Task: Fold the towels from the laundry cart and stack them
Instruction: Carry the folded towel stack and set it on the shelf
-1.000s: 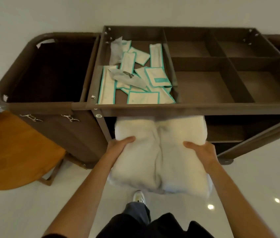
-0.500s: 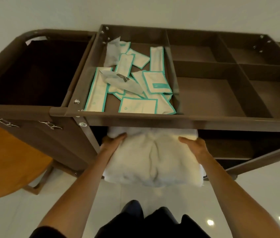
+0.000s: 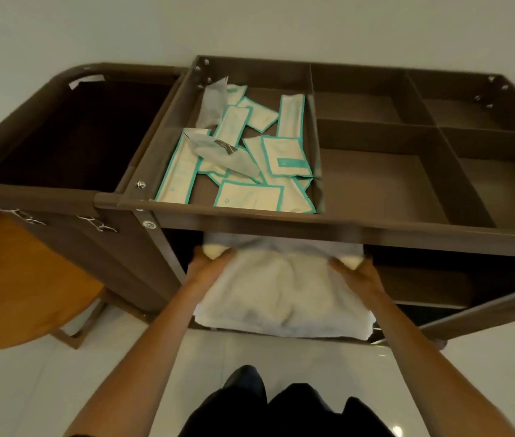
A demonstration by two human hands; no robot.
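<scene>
Folded white towel (image 3: 281, 294): far end under the laundry cart's top tray (image 3: 281, 220), near end outside it. Left hand (image 3: 208, 266) and right hand (image 3: 355, 272) each pinch a far corner, fingers curled round the pile. Best slid in level, both sides together, to keep the fold square.

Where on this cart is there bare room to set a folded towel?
The tray compartments right of the packets are bare; the front-middle one looks roomiest. The shelf right of the towel is free too. The packets' compartment is crowded.
</scene>
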